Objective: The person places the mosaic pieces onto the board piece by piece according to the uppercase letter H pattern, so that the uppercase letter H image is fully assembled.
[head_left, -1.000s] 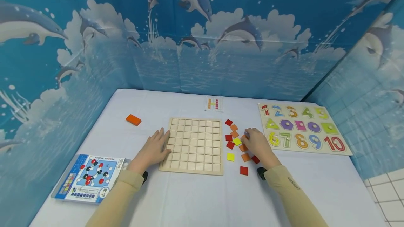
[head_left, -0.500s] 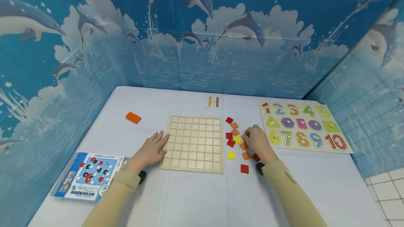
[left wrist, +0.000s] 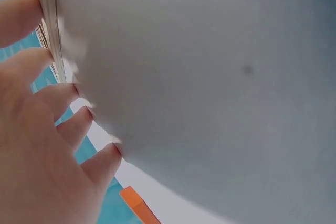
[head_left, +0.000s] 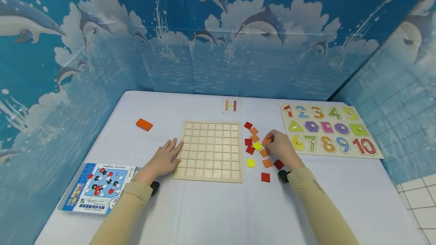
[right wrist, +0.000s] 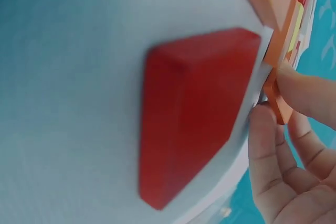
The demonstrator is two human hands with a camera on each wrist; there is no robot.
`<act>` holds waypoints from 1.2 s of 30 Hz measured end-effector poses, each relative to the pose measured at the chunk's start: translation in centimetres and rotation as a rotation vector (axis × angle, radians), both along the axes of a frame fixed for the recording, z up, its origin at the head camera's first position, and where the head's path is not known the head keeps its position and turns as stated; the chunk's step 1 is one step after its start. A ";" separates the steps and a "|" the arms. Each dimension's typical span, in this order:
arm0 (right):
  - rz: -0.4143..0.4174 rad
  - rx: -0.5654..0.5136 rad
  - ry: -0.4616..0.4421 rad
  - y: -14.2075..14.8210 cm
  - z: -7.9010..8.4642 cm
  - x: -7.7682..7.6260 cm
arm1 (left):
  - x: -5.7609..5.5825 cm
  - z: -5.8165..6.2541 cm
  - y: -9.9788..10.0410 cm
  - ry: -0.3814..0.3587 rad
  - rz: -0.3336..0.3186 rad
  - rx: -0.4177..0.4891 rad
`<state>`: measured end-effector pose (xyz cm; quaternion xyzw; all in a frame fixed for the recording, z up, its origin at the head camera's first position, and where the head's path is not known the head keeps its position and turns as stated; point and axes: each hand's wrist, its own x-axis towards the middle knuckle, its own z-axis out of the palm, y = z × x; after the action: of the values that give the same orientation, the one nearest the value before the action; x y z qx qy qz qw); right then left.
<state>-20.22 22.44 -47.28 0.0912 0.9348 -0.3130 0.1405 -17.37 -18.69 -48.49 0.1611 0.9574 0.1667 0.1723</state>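
My left hand (head_left: 163,158) lies with its fingers spread at the left edge of a wooden grid board (head_left: 211,151). In the left wrist view the thumb and a finger touch the board's side. My right hand (head_left: 283,147) is over the loose tiles to the right of the board. It pinches an orange square tile (right wrist: 278,100) between thumb and fingertips, tilted up. Close by lie a yellow tile (head_left: 257,146), another orange tile (head_left: 267,163) and a dark red tile (right wrist: 199,103), with several more red, orange and yellow tiles.
A pattern card (head_left: 232,106) lies behind the board. A number puzzle board (head_left: 330,129) is at the right. An orange block (head_left: 144,124) and a boxed set (head_left: 102,188) with molecule pictures are at the left. A dolphin-print curtain (head_left: 218,67) stands behind the white table.
My right hand's fingers have closed on an orange tile and tilted it, so it shows between them. My left hand stays at the board's edge. The head view has shifted slightly.
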 end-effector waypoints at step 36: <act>0.132 -0.512 0.030 -16.6 0.7 -5.6 | 0.0 -0.3 -0.1 -0.029 0.022 0.040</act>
<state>-25.81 5.83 -46.62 -0.0132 0.8311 -0.5310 0.1651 -17.41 -18.81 -48.82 0.1516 0.9530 0.1898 0.1811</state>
